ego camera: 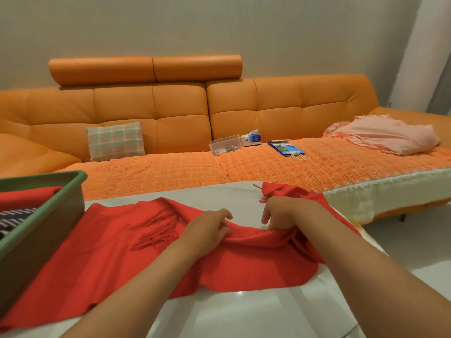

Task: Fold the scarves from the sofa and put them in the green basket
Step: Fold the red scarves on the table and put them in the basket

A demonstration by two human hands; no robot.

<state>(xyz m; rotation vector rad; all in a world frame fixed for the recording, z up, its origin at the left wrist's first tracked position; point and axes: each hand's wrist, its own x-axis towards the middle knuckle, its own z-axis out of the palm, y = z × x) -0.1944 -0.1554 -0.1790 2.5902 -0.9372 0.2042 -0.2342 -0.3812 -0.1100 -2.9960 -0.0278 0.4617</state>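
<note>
Two bare forearms reach up from the bottom edge over a white table (pixel 244 311), where the red scarf (pixel 109 252) lies spread across the lower centre (its fringe flopped back onto the cloth). The left hand (pixel 207 230) and right hand (pixel 280 213) sit close together mid-frame, each with fingers curled, pinching a bunched ridge of that scarf. At the left edge the green basket (pixel 48 198) holds a folded red cloth (pixel 24 196) and a dark striped one (pixel 14 215); the orange sofa (pixel 180 113) spans the upper half.
</note>
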